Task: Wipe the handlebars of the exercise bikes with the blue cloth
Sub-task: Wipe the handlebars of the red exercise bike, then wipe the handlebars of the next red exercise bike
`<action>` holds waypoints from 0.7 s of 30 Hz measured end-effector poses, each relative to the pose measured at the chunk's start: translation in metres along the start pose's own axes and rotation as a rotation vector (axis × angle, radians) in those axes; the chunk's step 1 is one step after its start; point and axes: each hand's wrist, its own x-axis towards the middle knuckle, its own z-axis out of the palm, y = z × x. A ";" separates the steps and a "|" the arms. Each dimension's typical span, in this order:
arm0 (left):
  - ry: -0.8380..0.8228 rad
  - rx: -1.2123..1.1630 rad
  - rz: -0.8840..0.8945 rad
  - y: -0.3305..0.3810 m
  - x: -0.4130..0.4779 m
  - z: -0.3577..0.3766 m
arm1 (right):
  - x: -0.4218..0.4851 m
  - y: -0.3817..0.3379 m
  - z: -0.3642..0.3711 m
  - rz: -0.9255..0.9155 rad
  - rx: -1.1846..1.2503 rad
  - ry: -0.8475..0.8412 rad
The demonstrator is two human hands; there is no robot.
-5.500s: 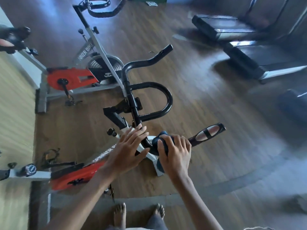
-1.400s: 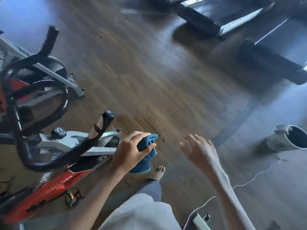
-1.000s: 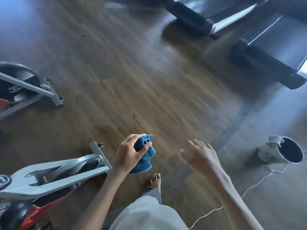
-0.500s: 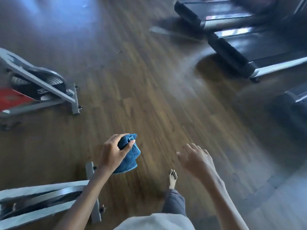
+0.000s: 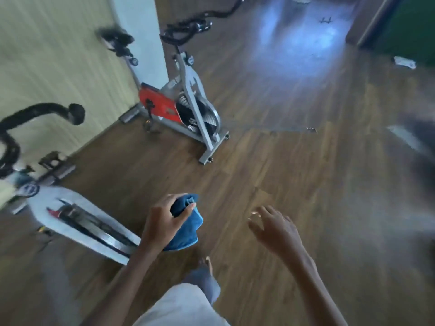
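Hands: the blue cloth is bunched in the left hand; the right hand hangs empty. The wiped bike has been left, and the far bike's handlebars are now faced.

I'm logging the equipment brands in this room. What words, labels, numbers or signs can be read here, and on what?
Nothing can be read; the frame is motion-blurred.
Far exercise bike, grey frame: a mark, too blurred to read.
Far bike's red guard: dark marking, unreadable.
Near bike: a round blue and white badge, its lettering blurred.
Blue cloth in the left hand: no label visible.
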 end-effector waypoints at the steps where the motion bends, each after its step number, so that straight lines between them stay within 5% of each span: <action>1: 0.038 0.007 -0.035 -0.004 0.008 -0.001 | 0.023 -0.002 -0.005 -0.056 -0.006 -0.019; 21: 0.577 0.161 -0.551 -0.058 0.250 0.003 | 0.442 -0.138 -0.090 -0.739 0.003 -0.321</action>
